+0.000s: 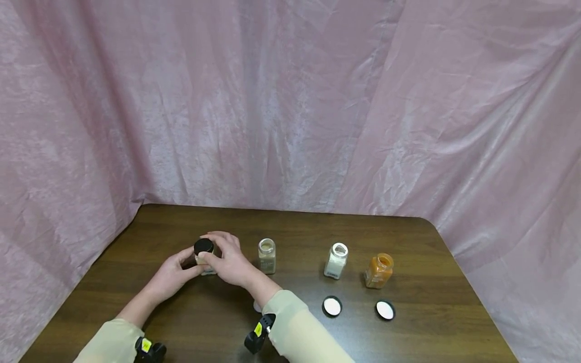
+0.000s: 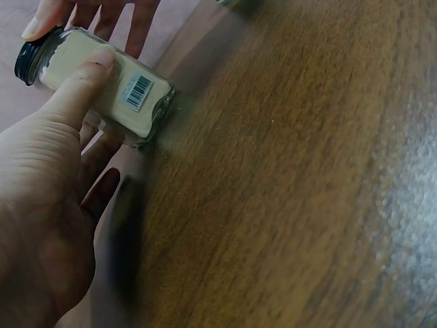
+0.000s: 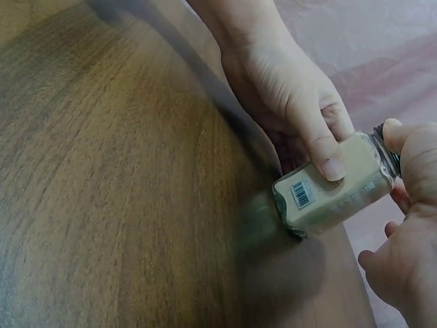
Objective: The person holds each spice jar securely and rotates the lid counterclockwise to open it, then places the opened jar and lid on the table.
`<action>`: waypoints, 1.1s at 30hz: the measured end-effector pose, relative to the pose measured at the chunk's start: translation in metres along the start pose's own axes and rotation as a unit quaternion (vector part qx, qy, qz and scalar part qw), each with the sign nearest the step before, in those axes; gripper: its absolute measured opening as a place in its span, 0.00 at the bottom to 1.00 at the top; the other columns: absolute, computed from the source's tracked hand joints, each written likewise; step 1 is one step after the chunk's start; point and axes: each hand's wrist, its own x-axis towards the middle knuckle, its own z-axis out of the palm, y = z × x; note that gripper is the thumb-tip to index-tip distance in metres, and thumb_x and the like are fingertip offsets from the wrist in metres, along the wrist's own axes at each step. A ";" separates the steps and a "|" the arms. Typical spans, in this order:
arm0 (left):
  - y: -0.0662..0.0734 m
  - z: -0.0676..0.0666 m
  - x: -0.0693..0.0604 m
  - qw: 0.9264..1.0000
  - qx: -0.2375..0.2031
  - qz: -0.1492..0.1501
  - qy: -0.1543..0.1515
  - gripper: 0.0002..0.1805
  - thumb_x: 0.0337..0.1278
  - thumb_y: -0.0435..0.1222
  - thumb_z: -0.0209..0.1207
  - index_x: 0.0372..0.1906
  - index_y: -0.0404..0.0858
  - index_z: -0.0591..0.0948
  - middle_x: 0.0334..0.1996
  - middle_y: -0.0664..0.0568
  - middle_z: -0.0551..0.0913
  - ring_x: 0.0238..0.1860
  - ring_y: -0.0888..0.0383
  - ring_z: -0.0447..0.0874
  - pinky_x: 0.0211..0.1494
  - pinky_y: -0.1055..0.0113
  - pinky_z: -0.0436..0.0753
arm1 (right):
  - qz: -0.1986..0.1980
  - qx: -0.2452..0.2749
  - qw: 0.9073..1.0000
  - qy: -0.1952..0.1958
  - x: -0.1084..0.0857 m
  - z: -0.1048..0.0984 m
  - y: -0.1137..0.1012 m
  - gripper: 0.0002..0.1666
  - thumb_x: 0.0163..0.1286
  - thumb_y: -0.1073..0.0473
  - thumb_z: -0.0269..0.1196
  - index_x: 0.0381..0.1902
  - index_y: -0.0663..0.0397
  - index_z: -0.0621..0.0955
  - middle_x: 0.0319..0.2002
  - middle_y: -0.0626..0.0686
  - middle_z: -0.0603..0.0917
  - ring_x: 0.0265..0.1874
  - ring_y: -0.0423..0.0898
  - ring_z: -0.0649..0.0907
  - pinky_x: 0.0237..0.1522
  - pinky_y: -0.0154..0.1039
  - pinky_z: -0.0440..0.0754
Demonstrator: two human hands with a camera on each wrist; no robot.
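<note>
On the left side of the table, my left hand grips the body of a square glass jar filled with pale beige powder. Its barcode label shows in both wrist views. A black screw lid sits on the jar's mouth, and my right hand pinches it between thumb and fingers. The jar stands upright, its base at or just above the tabletop; contact is hard to tell. Just right of my right hand is a lidless jar of greyish-beige powder.
Farther right stand a lidless jar of white powder and one of orange powder. Two black-rimmed lids lie white side up in front of them, a left lid and a right lid. A pale disc is partly hidden by my right sleeve. Pink curtains border the table.
</note>
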 end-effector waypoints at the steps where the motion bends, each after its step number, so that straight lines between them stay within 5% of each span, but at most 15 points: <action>1: 0.000 0.000 -0.001 1.000 0.000 -0.004 0.001 0.34 0.63 0.53 0.67 0.72 0.48 0.75 0.65 0.49 0.79 0.64 0.49 0.76 0.61 0.50 0.77 | -0.002 -0.001 1.000 -0.003 0.000 0.000 0.000 0.25 0.78 0.47 0.60 0.69 0.45 0.77 0.71 0.46 0.69 0.73 0.46 0.58 0.71 0.47 0.61; 18: 0.003 0.000 -0.001 1.000 -0.024 -0.009 -0.009 0.32 0.65 0.50 0.67 0.72 0.48 0.75 0.65 0.49 0.78 0.66 0.49 0.74 0.60 0.58 0.78 | 0.007 0.027 0.999 -0.047 0.009 -0.004 0.002 0.25 0.78 0.49 0.60 0.70 0.46 0.76 0.71 0.42 0.71 0.74 0.43 0.60 0.71 0.46 0.61; 29: 0.003 -0.002 -0.002 0.999 -0.027 -0.017 -0.014 0.36 0.64 0.51 0.67 0.74 0.47 0.73 0.67 0.47 0.77 0.67 0.45 0.73 0.62 0.46 0.76 | 0.042 0.039 0.998 -0.013 0.007 -0.002 -0.001 0.34 0.73 0.44 0.65 0.74 0.37 0.73 0.71 0.38 0.70 0.73 0.41 0.61 0.68 0.42 0.67; 33: 0.004 -0.001 -0.001 1.000 -0.026 -0.008 -0.011 0.33 0.65 0.49 0.67 0.73 0.47 0.74 0.66 0.47 0.78 0.65 0.47 0.74 0.62 0.53 0.78 | 0.040 0.046 0.998 0.008 0.005 -0.003 -0.001 0.40 0.68 0.43 0.70 0.75 0.39 0.72 0.70 0.36 0.70 0.71 0.39 0.62 0.66 0.41 0.69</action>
